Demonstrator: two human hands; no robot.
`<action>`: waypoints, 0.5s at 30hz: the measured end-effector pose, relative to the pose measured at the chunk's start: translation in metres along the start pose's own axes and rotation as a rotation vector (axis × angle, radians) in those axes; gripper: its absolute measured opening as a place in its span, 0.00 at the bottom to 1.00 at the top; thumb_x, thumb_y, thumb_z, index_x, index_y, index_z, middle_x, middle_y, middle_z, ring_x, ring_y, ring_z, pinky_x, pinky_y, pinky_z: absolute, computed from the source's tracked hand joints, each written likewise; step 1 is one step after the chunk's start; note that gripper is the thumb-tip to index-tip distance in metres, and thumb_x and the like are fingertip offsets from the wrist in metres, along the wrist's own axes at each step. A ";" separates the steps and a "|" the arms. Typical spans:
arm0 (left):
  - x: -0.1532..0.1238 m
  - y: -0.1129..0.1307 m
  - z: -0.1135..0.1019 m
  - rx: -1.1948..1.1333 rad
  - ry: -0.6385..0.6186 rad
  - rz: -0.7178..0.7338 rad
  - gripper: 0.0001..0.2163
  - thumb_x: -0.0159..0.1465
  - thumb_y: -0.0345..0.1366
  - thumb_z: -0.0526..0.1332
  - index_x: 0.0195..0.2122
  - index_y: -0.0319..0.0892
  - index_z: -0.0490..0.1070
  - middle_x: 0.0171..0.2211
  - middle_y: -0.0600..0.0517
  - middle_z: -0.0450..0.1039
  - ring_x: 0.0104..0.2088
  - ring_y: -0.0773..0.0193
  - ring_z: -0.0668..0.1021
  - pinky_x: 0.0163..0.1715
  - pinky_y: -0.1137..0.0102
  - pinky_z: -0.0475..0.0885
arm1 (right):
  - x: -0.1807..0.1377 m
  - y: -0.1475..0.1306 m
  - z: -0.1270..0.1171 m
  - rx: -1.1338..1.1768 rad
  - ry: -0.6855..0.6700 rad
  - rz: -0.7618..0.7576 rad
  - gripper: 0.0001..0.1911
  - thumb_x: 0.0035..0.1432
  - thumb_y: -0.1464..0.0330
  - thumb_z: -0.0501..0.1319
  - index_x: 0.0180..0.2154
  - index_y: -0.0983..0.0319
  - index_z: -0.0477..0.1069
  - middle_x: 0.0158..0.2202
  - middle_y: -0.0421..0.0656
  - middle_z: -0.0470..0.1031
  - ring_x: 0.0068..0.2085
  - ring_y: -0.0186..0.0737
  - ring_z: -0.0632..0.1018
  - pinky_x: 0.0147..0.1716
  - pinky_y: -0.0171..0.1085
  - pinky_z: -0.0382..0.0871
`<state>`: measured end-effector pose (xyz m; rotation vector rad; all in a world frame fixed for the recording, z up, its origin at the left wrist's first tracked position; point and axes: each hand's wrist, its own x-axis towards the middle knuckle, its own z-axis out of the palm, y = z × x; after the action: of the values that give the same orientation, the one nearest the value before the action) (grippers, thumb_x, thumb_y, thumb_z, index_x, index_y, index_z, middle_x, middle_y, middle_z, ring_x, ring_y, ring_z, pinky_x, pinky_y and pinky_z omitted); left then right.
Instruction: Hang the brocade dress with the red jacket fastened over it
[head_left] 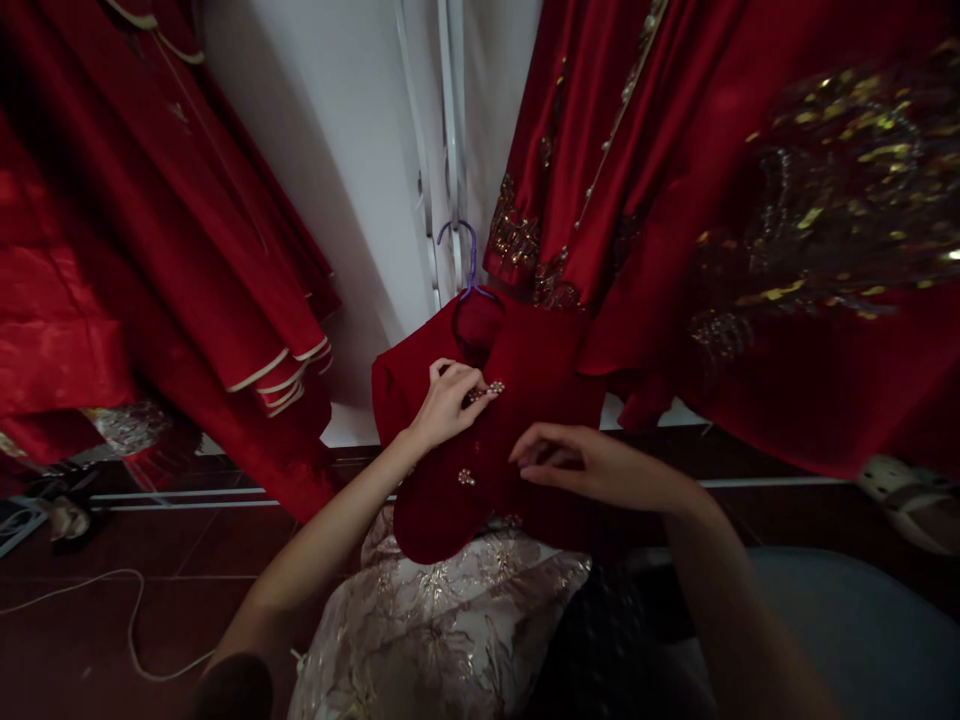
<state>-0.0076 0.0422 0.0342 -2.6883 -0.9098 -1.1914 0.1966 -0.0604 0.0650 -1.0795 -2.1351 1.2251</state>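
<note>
A short red jacket [551,350] is on a purple hanger [472,258], its front towards me. My left hand [450,402] lies against the chest of the jacket, thumb and forefinger pinched on a jewelled button [496,388] near the front opening. Lower on the same front sits another jewelled button [466,477]. Just right of the opening, my right hand [577,462] hovers close to the cloth with its fingers loosely curled and a gap between thumb and fingers. Nothing shows in it. Below the jacket's hem is pale patterned brocade cloth [442,640] with a metallic sheen.
Red garments with pale piping [259,372] hang on the left. Red gowns with gold sequins [862,180] crowd the right. A white metal rack post [453,120] stands behind the hanger. A cable [135,620] lies on the tiled floor, and shoes [911,505] sit at the right.
</note>
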 end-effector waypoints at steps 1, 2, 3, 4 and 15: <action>0.001 -0.001 -0.001 0.018 -0.010 0.044 0.07 0.63 0.39 0.53 0.32 0.41 0.66 0.30 0.54 0.72 0.39 0.66 0.71 0.54 0.60 0.53 | 0.002 -0.005 -0.003 0.006 0.049 -0.029 0.17 0.54 0.58 0.59 0.42 0.61 0.68 0.41 0.44 0.73 0.41 0.36 0.74 0.42 0.37 0.69; 0.001 -0.001 -0.003 0.041 -0.022 0.085 0.08 0.64 0.37 0.52 0.32 0.41 0.66 0.30 0.54 0.72 0.38 0.67 0.72 0.55 0.59 0.52 | 0.006 -0.010 -0.006 0.016 0.108 -0.067 0.17 0.53 0.58 0.59 0.43 0.61 0.67 0.44 0.45 0.72 0.44 0.37 0.74 0.45 0.38 0.68; 0.002 -0.001 -0.004 0.069 -0.037 0.119 0.08 0.65 0.36 0.50 0.32 0.42 0.66 0.30 0.54 0.72 0.38 0.67 0.72 0.56 0.59 0.51 | 0.012 -0.014 -0.008 0.036 0.176 -0.110 0.18 0.53 0.59 0.60 0.44 0.60 0.66 0.47 0.45 0.70 0.47 0.38 0.72 0.48 0.39 0.67; 0.003 -0.001 -0.005 0.099 -0.050 0.144 0.09 0.65 0.35 0.49 0.33 0.42 0.66 0.30 0.54 0.72 0.38 0.67 0.73 0.57 0.58 0.50 | 0.021 -0.018 -0.010 0.070 0.257 -0.150 0.20 0.52 0.59 0.61 0.46 0.60 0.65 0.49 0.45 0.69 0.49 0.38 0.71 0.51 0.40 0.65; 0.002 -0.015 -0.014 0.399 -0.198 -0.020 0.16 0.63 0.43 0.50 0.42 0.36 0.66 0.23 0.48 0.72 0.27 0.60 0.74 0.41 0.63 0.65 | 0.127 -0.009 0.018 0.284 0.863 -0.137 0.34 0.55 0.54 0.52 0.58 0.66 0.51 0.60 0.54 0.55 0.60 0.46 0.60 0.57 0.48 0.57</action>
<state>-0.0243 0.0515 0.0426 -2.4993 -1.0689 -0.6624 0.1052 0.0300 0.0633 -1.0488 -1.3062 0.7550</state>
